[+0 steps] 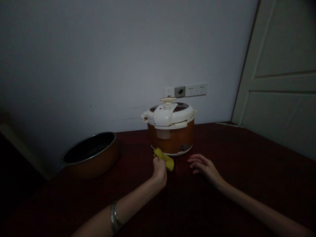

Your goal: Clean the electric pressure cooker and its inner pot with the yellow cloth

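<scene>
Clutching a yellow cloth [165, 158] in the left hand [159, 169], with the grip curled tight around it. Holding the cloth low on the table [222, 197], at about 7 o'clock of the cooker [171, 130] base; just beside or touching, cannot tell which. Wearing a silver bangle [114, 217] on the left wrist.

Resting the right hand [203, 166] palm-down on the dark red table, at 5 o'clock of the cooker, with the grip loose and wide, holding nothing. Pointing its fingers toward 9 o'clock, near the cloth but apart from it.

Noting the cooker standing upright at the far middle of the table, white lid on, orange body. Noting a metal inner pot [90, 154] sitting at 9 o'clock of the cooker, well apart. Noting a socket strip [185, 90] on the wall at 12 o'clock above the lid, and a pale door [283, 82] at 3 o'clock.
</scene>
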Motion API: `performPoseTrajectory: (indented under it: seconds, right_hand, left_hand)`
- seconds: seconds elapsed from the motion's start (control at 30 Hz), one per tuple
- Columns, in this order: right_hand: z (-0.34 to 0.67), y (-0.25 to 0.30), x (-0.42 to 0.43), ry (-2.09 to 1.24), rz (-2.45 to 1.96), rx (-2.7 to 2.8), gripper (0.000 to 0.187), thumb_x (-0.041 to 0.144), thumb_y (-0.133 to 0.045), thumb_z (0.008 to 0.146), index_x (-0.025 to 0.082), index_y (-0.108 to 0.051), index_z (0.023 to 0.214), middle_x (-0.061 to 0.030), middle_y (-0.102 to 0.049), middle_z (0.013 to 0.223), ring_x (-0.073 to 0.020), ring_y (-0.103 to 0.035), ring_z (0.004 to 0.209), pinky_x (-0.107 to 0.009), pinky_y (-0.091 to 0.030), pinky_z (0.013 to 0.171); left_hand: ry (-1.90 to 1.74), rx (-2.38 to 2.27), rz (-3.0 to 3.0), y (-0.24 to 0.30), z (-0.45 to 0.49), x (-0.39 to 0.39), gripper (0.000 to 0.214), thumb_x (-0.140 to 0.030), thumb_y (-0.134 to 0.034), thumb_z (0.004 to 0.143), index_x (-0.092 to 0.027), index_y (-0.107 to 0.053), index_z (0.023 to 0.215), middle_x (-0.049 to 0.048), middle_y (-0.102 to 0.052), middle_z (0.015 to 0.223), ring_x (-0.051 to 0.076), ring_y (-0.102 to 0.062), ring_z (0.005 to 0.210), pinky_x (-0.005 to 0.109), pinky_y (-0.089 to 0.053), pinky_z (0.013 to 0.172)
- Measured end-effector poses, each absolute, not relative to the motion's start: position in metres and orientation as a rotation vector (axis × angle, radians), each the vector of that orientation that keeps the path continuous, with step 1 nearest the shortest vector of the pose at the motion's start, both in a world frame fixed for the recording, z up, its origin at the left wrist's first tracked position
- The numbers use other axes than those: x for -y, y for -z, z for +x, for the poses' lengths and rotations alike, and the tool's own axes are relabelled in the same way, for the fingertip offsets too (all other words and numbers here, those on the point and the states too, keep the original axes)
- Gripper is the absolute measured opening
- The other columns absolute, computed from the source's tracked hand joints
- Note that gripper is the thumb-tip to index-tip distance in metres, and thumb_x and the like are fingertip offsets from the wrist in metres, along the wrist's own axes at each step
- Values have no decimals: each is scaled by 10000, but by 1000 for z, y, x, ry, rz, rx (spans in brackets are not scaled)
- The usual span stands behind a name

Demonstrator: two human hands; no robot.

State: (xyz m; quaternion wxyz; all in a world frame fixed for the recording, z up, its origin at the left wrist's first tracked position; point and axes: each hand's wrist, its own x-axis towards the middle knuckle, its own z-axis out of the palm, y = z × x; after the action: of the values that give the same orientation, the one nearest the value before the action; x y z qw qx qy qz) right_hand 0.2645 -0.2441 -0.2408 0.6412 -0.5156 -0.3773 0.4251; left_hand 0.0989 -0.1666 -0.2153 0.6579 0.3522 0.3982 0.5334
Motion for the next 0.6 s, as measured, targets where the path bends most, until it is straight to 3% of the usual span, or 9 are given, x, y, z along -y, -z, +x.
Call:
performPoseTrajectory:
  seconds: [0.37, 0.6]
  right_hand:
    - [262, 238, 246, -982, -1162, 830, 290, 249, -662, 551, 187, -614, 831, -40, -643, 820, -176, -592, 695, -280, -498, 531]
    - [274, 243, 249, -828, -1182, 678, 275, 344, -669, 585, 207, -604, 815, -18, -576, 749, -164, -555, 658, -268, -481, 510]
  left_hand:
    - [-1062, -907, 687, 198, 149, 189, 291, 77, -367, 622, -199, -436, 684, -19, -483, 618, 111, -507, 555, 238, -418, 588]
    - [-970, -906, 742, 198, 156, 193, 272, 59, -380, 616, -195, -437, 697, -3, -498, 662, 116, -523, 600, 239, -433, 628]
